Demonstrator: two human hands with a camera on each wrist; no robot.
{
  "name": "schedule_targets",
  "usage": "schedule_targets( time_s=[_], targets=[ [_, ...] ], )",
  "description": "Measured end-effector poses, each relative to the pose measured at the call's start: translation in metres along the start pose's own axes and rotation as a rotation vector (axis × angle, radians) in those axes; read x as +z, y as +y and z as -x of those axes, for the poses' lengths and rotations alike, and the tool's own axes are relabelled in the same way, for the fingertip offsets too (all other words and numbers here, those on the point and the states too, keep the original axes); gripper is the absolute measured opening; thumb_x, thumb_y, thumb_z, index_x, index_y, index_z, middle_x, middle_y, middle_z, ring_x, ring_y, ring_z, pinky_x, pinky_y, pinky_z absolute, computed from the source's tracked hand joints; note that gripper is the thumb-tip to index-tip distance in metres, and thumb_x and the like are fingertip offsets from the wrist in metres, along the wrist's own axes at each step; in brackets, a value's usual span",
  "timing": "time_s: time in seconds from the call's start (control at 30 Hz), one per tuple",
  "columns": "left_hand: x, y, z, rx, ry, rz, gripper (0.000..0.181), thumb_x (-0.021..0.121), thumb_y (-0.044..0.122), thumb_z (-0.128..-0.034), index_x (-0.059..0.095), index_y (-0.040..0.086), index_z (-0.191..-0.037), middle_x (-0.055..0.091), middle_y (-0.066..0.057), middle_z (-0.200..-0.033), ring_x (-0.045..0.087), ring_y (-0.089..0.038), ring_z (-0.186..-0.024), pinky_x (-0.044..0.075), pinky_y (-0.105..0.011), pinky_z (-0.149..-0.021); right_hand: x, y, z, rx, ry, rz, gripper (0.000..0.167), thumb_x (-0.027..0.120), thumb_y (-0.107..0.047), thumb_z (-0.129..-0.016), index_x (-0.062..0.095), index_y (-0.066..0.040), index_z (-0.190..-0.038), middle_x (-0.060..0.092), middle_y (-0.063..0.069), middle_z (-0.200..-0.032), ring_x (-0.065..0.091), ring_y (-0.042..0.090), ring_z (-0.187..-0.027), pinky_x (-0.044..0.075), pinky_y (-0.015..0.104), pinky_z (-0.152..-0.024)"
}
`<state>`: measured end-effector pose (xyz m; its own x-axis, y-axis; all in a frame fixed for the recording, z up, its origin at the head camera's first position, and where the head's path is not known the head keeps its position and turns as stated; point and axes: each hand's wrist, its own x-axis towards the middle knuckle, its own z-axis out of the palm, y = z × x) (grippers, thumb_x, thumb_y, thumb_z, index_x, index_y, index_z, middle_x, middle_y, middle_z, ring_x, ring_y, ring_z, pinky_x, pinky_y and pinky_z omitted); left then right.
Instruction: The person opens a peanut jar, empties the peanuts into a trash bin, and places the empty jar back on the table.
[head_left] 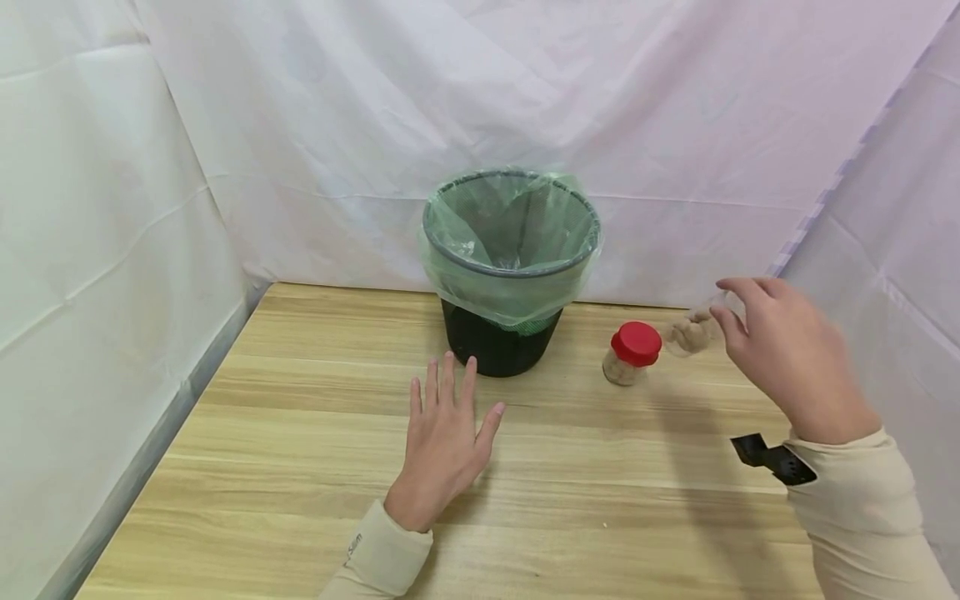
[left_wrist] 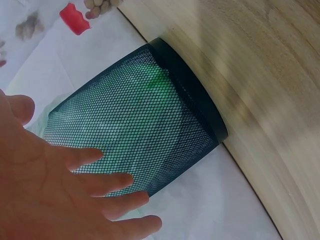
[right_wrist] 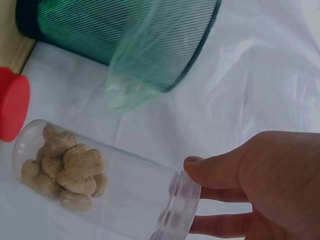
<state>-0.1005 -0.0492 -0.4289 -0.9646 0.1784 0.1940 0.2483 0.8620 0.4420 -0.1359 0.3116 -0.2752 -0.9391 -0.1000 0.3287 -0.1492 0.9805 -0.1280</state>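
My right hand (head_left: 787,358) pinches a clear jar (right_wrist: 130,175) at its neck end, with the thumb on one side and fingers on the other. Tan peanuts in their shells (right_wrist: 75,167) lie at the jar's far end. The jar tilts away from the hand, and its base is near a second, red-lidded jar (head_left: 633,354) standing on the table. My left hand (head_left: 446,442) holds nothing. Its fingers are straight and spread, in front of a black mesh bin (left_wrist: 125,115) and apart from it.
A green plastic bag (head_left: 510,283) lines the bin and folds over its rim. The bin stands near the back edge of a wooden table (head_left: 300,467). White cloth (head_left: 337,125) hangs behind the table and at both sides.
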Motion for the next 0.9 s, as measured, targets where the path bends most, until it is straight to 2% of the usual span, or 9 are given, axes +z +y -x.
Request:
schedule_targets(
  time_s=[0.1,0.27,0.33,0.4,0.5,0.57,0.63,0.8,0.9],
  targets=[
    [0.000,0.001,-0.001,0.002,0.012,0.007,0.077,0.044,0.056,-0.1119,0.030,0.007,-0.170,0.023,-0.027,-0.177,0.019,-0.050,-0.165,0.016,-0.070,-0.132,-0.006,-0.011,0.000,-0.031,0.023,-0.021,0.038,0.064,-0.018,-0.107,0.065,-0.001,-0.141,0.061,0.034,-0.140,0.060,0.057,-0.123,0.049,0.074,-0.090],
    [-0.002,0.005,-0.002,0.001,0.019,0.037,0.084,0.051,0.060,-0.1085,0.028,0.008,-0.171,0.022,-0.024,-0.177,0.021,-0.048,-0.164,0.019,-0.067,-0.133,-0.003,-0.033,0.002,-0.138,0.018,-0.145,0.037,0.067,-0.020,-0.108,0.067,-0.003,-0.141,0.065,0.032,-0.140,0.072,0.050,-0.101,0.056,0.068,-0.081],
    [-0.003,0.007,-0.002,0.006,0.022,0.053,0.087,0.054,0.062,-0.1067,0.029,0.008,-0.170,0.023,-0.024,-0.177,0.022,-0.048,-0.164,0.021,-0.067,-0.133,0.003,-0.042,0.004,-0.172,0.017,-0.212,0.036,0.068,-0.020,-0.107,0.068,-0.005,-0.140,0.068,0.029,-0.136,0.075,0.044,-0.093,0.059,0.064,-0.077],
    [-0.003,0.008,-0.002,0.011,0.025,0.061,0.089,0.056,0.063,-0.1052,0.030,0.008,-0.170,0.025,-0.024,-0.176,0.022,-0.047,-0.164,0.023,-0.066,-0.132,0.011,-0.051,0.006,-0.207,0.015,-0.283,0.034,0.070,-0.016,-0.105,0.070,-0.004,-0.138,0.073,0.025,-0.129,0.076,0.039,-0.094,0.061,0.059,-0.078],
    [-0.002,0.010,-0.002,0.017,0.028,0.074,0.091,0.057,0.065,-0.1038,0.030,0.008,-0.170,0.026,-0.024,-0.176,0.023,-0.046,-0.164,0.025,-0.065,-0.132,0.026,-0.064,0.007,-0.246,0.012,-0.340,0.032,0.073,-0.013,-0.103,0.072,-0.005,-0.134,0.077,0.015,-0.114,0.075,0.027,-0.086,0.060,0.045,-0.073],
    [-0.002,0.011,-0.002,0.024,0.034,0.079,0.093,0.059,0.065,-0.1027,0.031,0.008,-0.169,0.028,-0.023,-0.175,0.025,-0.045,-0.164,0.027,-0.063,-0.132,0.037,-0.071,0.008,-0.273,-0.002,-0.372,0.031,0.074,-0.013,-0.103,0.073,-0.005,-0.132,0.078,0.011,-0.110,0.072,0.021,-0.083,0.058,0.039,-0.072],
    [-0.002,0.013,-0.002,0.038,0.047,0.084,0.094,0.062,0.064,-0.1016,0.031,0.007,-0.169,0.030,-0.022,-0.175,0.028,-0.044,-0.163,0.030,-0.060,-0.131,0.048,-0.078,0.009,-0.283,-0.016,-0.402,0.030,0.074,-0.014,-0.103,0.074,-0.007,-0.132,0.078,0.010,-0.112,0.070,0.019,-0.085,0.058,0.040,-0.074],
    [0.000,0.015,-0.003,0.087,0.102,0.086,0.098,0.075,0.058,-0.0969,0.034,0.003,-0.166,0.040,-0.021,-0.171,0.040,-0.040,-0.158,0.042,-0.056,-0.126,0.070,-0.095,0.012,-0.299,-0.081,-0.533,0.031,0.076,-0.011,-0.102,0.073,-0.005,-0.132,0.077,0.011,-0.126,0.074,0.026,-0.108,0.065,0.050,-0.088],
    [0.001,0.016,-0.004,0.125,0.126,0.086,0.099,0.081,0.055,-0.0940,0.037,0.001,-0.164,0.044,-0.021,-0.168,0.046,-0.039,-0.155,0.047,-0.054,-0.121,0.079,-0.104,0.016,-0.305,-0.110,-0.580,0.034,0.078,-0.010,-0.099,0.072,-0.005,-0.133,0.076,0.010,-0.128,0.074,0.027,-0.114,0.067,0.048,-0.089]
  ],
)
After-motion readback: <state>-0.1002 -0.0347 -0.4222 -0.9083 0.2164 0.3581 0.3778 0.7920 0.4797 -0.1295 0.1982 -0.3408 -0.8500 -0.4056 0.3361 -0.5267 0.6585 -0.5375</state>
